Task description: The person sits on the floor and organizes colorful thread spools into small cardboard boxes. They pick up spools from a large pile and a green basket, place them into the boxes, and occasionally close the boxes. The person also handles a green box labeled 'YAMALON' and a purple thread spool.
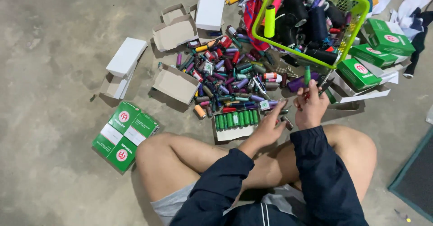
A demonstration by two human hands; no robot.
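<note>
Seated cross-legged, bare knees spread wide, both arms in dark blue sleeves reaching forward between them. Left hand stretched out low, palm down, fingers extended and slightly spread — nothing clasped in it. Right hand raised a little higher, just beside the left, fingers curled closed in a pinch around something small and slim — tips pointing up and away from the body. Wrists bare below the cuffs, forearms nearly parallel.

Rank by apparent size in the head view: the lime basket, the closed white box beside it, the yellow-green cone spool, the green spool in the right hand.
1. lime basket
2. closed white box
3. yellow-green cone spool
4. green spool, held up by the right hand
</note>
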